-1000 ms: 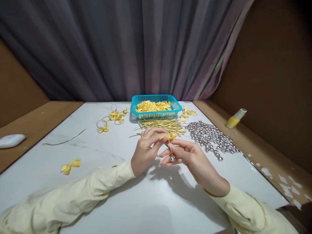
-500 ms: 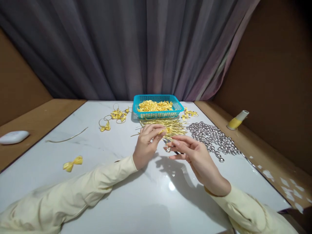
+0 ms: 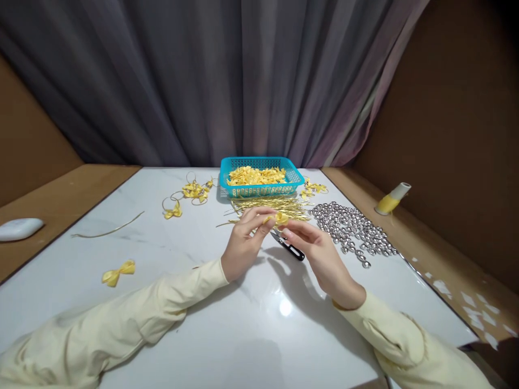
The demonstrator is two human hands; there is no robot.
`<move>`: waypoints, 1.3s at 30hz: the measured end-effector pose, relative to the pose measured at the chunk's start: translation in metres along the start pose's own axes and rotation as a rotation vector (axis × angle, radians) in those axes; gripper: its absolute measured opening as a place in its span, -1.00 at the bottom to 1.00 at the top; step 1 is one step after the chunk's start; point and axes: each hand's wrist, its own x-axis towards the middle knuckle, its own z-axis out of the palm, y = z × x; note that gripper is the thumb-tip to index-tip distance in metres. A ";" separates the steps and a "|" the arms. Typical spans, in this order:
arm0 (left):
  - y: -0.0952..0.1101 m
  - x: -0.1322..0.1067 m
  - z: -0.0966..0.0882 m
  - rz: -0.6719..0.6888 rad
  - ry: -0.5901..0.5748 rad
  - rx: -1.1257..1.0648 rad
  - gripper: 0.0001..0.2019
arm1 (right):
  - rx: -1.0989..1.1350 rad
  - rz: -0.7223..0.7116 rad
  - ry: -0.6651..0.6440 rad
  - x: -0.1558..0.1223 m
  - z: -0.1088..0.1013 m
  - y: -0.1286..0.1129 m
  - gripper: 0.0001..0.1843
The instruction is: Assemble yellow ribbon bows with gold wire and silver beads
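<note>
My left hand (image 3: 245, 237) pinches a small yellow ribbon bow (image 3: 279, 219) above the middle of the white table (image 3: 259, 335). My right hand (image 3: 320, 254) has its fingertips closed on the same bow from the right. A gold wire and small silver bell that hung from the bow are hidden behind the fingers. Black snips (image 3: 288, 246) lie on the table just under the hands.
A teal basket (image 3: 295, 175) of yellow bows stands at the back, with a bundle of gold wires (image 3: 279, 205) before it. Silver bells (image 3: 352, 229) lie heaped to the right. Finished bows (image 3: 194, 192) lie back left, one loose bow (image 3: 117, 273) front left. A yellow thread spool (image 3: 391, 199) and a white object (image 3: 20, 228) rest on the wooden surround.
My right hand has moved up and left to the bow, and the hanging bell has been drawn up out of sight. The black snips now show on the table below.
</note>
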 end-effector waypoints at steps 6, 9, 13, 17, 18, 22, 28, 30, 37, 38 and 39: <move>0.005 0.001 -0.001 -0.032 -0.016 -0.055 -0.79 | 0.120 0.024 -0.034 0.002 0.000 0.002 -0.79; 0.006 0.001 -0.001 -0.050 -0.030 -0.067 -0.78 | 0.291 0.130 -0.215 0.002 0.002 -0.001 -0.80; 0.005 0.000 -0.001 -0.065 -0.034 -0.070 -0.78 | 0.349 0.198 -0.316 0.002 0.004 -0.004 -0.82; 0.004 0.000 -0.001 -0.068 -0.022 -0.065 -0.78 | 0.348 0.203 -0.315 0.001 0.002 -0.007 -0.85; 0.004 0.001 -0.001 -0.073 -0.014 -0.062 -0.78 | 0.348 0.204 -0.320 0.001 0.001 -0.008 -0.85; 0.004 0.002 -0.001 -0.081 0.031 -0.038 -0.79 | 0.323 0.222 -0.324 -0.002 -0.003 -0.010 -0.81; -0.008 -0.003 0.000 -0.113 0.052 -0.020 -0.80 | 0.077 0.075 -0.156 -0.004 -0.003 -0.003 -0.75; -0.013 -0.007 0.002 -0.159 0.042 -0.015 -0.77 | -0.084 -0.023 -0.068 -0.004 -0.002 0.001 -0.80; -0.021 -0.017 0.010 -0.354 -0.047 -0.120 -0.66 | -0.523 -0.386 0.018 -0.008 -0.002 0.012 -0.90; -0.021 -0.017 0.010 -0.353 -0.055 -0.121 -0.65 | -0.536 -0.402 0.005 -0.008 -0.002 0.012 -0.89; -0.021 -0.018 0.011 -0.349 -0.060 -0.121 -0.65 | -0.545 -0.413 -0.006 -0.008 -0.002 0.013 -0.88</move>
